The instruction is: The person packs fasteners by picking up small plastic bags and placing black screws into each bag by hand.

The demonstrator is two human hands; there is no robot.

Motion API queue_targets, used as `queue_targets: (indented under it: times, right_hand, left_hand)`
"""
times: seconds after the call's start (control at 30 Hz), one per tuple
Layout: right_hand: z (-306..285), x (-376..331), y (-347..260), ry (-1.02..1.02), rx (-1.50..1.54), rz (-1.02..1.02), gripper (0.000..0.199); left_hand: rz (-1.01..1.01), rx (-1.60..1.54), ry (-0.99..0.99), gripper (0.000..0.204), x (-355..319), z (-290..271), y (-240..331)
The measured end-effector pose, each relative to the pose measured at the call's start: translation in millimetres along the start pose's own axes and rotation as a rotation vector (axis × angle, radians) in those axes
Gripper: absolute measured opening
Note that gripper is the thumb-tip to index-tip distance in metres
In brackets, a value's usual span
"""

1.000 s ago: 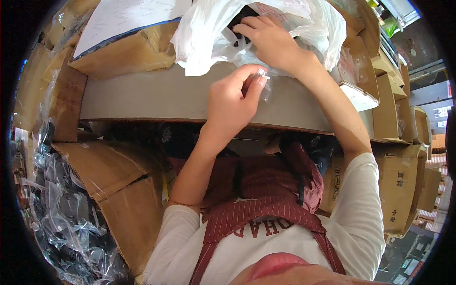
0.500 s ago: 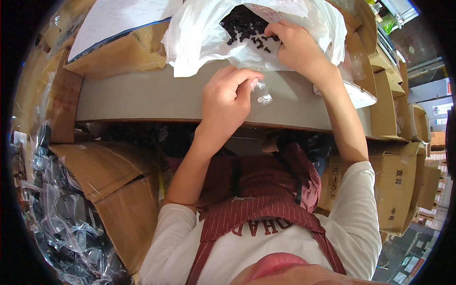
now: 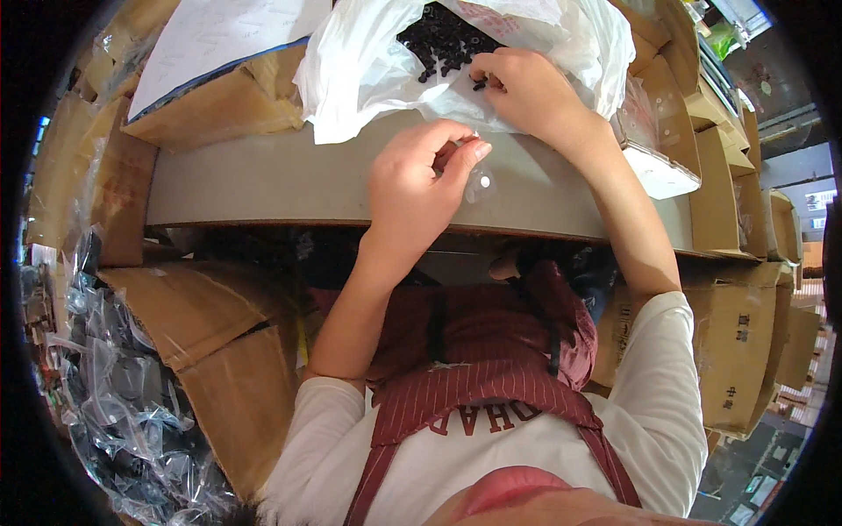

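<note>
**Bagging small black parts at the grey bench**

Grey worktop (image 3: 263,188) runs under both my hands, flat surface so the little bag has somewhere to rest. Cardboard boxes stacked all around: one to the far left of my left hand with a white sheet of paper (image 3: 219,39) on top, more boxes (image 3: 737,333) off to the right past my right forearm. Heap of clear plastic bags (image 3: 105,386) down low on my left, below the bench edge.

Big white plastic bag (image 3: 368,61) lies open just beyond my hands, mouth spread so I can get in. Inside it, a pile of small black parts (image 3: 447,35), right by my right fingertips.

My right hand (image 3: 531,92) is in the bag mouth, fingers pinched narrow on what looks like one or a few black pieces; too small to count.

My left hand (image 3: 417,180) is nearer me, thumb and fingers closed on the top of a small clear pouch (image 3: 481,180), which hangs just right of that grip, over the worktop. Looks held at the mouth so it can take parts; can't tell if it's open.
</note>
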State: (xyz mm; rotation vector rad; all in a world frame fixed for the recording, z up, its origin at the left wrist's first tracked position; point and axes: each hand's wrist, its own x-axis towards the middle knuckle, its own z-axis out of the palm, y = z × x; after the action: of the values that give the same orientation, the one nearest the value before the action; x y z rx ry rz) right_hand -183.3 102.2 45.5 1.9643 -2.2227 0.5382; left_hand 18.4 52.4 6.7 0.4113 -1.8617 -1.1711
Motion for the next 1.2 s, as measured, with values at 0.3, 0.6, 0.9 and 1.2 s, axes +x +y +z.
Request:
queue_targets:
  times: [0.3,0.6,0.9,1.2]
  right_hand:
    - [-3,-3,-8,-0.075,-0.009,0.015,0.015]
    - [-15,-10,-15,0.011,0.11,-0.048,0.013]
    - [-43,-32,-40,-0.026,0.792,-0.177,0.019]
    - [-17,-9,9,0.096,0.107,0.085,0.029]
  left_hand:
    - [0.146,0.23,-0.041,0.016,0,-4,-11]
    - [0.177,0.289,-0.015,0.045,1,1,-7]
    - [0.146,0.275,-0.021,0.041,0,2,-14]
    - [0.132,0.282,-0.034,0.04,2,3,-7]
